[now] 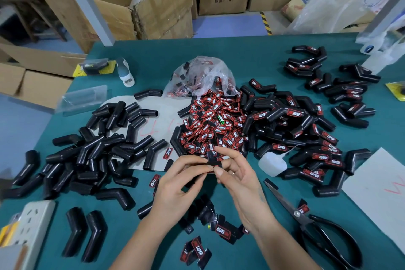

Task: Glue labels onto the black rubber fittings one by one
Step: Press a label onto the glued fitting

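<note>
Both hands meet over the green table, just below a heap of red-and-black labels. My left hand and my right hand pinch one small black label between their fingertips, its dark back side up. Plain black rubber fittings lie piled to the left. Fittings that carry labels are piled to the right. A small white glue bottle lies right of my right hand.
Black scissors lie at the lower right. Loose labels and backing pieces are scattered between my forearms. A plastic bag of labels sits behind the heap. A power strip is at lower left, cardboard boxes beyond the table.
</note>
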### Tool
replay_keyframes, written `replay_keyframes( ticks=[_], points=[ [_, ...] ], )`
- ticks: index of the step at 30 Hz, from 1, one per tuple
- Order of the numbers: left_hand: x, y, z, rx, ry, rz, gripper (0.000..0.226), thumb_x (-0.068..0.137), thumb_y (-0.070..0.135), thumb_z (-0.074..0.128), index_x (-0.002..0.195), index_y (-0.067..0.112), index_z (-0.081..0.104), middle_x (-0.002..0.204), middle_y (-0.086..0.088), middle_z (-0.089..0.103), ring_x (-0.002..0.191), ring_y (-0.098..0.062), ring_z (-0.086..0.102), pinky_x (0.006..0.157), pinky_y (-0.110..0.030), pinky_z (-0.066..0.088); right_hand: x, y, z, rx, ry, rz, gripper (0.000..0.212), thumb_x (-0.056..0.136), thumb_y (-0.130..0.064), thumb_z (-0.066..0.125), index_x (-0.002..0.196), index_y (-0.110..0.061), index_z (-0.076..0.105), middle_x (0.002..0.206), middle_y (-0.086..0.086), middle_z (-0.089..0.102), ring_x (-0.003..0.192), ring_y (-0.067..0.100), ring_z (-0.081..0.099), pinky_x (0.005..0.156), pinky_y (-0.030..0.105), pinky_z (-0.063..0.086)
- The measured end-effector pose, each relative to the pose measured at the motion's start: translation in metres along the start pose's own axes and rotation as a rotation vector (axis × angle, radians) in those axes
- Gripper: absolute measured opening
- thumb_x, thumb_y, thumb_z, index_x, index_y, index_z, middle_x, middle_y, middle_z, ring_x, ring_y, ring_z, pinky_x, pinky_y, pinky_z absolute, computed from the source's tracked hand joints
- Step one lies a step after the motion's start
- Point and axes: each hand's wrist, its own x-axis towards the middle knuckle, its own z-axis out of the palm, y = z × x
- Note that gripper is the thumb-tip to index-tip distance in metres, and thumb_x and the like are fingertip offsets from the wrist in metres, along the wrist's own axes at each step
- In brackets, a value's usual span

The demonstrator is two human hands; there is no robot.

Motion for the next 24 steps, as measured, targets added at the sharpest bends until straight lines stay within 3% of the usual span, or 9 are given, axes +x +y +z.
replay_keyframes(
  ticks=[11,16,24],
  points=[
    [-0.0018,-0.0076,-0.0005,0.017,-0.023,0.038,0.031,0.102,0.011,0.068,0.126,0.028,0.076,0.128,0.006,0.063,0.116,-0.024,0.068,0.091,-0.032,0.054,0.0014,-0.0003,-0.0031,0.026,-0.032,0.013,0.044,0.09,-0.019,0.073,0.131,-0.033,0.068,0.084,-0.002,0.06,0.087,0.016,0.054,0.094,0.039,0.041],
    [-0.002,-0.0094,-0.0023,0.037,-0.044,0.053,0.035,0.101,0.009,0.067,0.129,0.028,0.075,0.13,0.006,0.061,0.118,-0.023,0.067,0.094,-0.028,0.052,0.0018,-0.0026,-0.0038,0.023,-0.052,0.017,0.048,0.084,-0.032,0.079,0.131,-0.033,0.067,0.084,-0.002,0.06,0.086,0.014,0.056,0.094,0.037,0.042],
    [-0.0015,-0.0061,-0.0051,0.061,-0.093,0.081,0.039,0.101,0.007,0.063,0.135,0.025,0.072,0.132,0.004,0.058,0.123,-0.023,0.063,0.098,-0.026,0.051,0.0026,-0.0023,-0.0051,0.023,-0.063,0.03,0.05,0.084,-0.032,0.079,0.133,-0.034,0.067,0.083,-0.002,0.058,0.084,0.012,0.056,0.092,0.034,0.043]
  ],
)
